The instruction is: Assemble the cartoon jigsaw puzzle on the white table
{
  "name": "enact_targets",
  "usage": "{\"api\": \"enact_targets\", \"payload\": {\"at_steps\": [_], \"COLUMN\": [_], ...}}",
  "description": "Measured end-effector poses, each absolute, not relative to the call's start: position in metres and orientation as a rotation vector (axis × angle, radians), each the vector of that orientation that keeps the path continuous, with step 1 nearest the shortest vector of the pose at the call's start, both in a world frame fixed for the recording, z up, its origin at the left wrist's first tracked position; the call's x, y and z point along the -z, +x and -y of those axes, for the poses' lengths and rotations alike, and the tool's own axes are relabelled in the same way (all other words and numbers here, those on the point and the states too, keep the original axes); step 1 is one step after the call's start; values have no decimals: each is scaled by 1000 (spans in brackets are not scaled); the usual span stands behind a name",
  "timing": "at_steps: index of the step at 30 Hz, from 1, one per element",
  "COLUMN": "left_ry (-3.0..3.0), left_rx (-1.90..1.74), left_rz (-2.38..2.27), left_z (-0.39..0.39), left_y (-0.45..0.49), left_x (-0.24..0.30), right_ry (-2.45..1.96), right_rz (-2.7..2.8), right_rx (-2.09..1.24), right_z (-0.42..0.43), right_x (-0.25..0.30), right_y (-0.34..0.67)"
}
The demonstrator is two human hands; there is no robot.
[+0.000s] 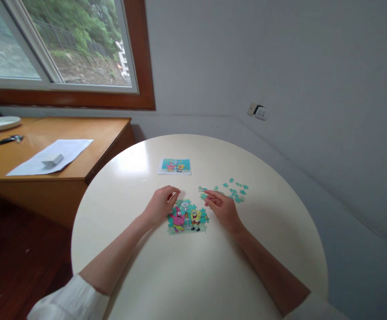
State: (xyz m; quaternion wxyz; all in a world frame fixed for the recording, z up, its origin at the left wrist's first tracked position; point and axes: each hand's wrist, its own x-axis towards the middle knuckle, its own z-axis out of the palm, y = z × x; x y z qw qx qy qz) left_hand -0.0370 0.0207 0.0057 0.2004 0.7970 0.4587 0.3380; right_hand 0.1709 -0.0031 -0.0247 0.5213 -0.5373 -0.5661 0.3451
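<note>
A partly joined jigsaw puzzle (187, 222) with cartoon figures lies flat on the round white table. Over its upper left edge is my left hand (162, 203), thumb and forefinger drawn together at the tips; whatever may be between them is too small to make out. To the upper right of the joined part, my right hand (222, 208) has its forefinger stretched out and its thumb apart from it. Its fingertips are beside a few loose teal puzzle pieces (201, 189), and I see nothing held. More loose jigsaw pieces (235, 194) are scattered beyond that hand, which partly covers some.
A small reference picture (176, 166) lies farther back on the round table (120, 249). At the left stands a wooden desk (108, 133) with a paper sheet (71, 149), a small grey-white block (52, 161) and a white plate (5, 123). A wall socket (261, 113) is behind.
</note>
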Motion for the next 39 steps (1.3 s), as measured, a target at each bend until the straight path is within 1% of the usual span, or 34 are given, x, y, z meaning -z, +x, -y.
{"api": "enact_targets", "payload": {"at_steps": [3, 6, 11, 15, 21, 39], "left_ry": [2094, 1788, 1123, 873, 846, 1037], "left_rx": [-995, -986, -996, -1008, -1031, -1024], "left_rz": [-1357, -1409, -1210, -1116, -1105, -1099], "left_z": [-23, -28, -36, -35, -36, -37], "left_y": [-37, -38, -40, -40, -40, -45], "left_x": [-5, -3, -4, -8, -9, -3], "right_ry": [-1312, -1383, -1525, -1542, -1534, -1581], "right_rz": [1413, 1495, 1611, 1671, 1682, 1678], "right_rx": [-774, -678, -532, -527, -585, -959], "right_z": [2, 2, 5, 6, 5, 3], "right_x": [26, 23, 12, 8, 12, 5], "right_y": [174, 177, 182, 184, 185, 213]}}
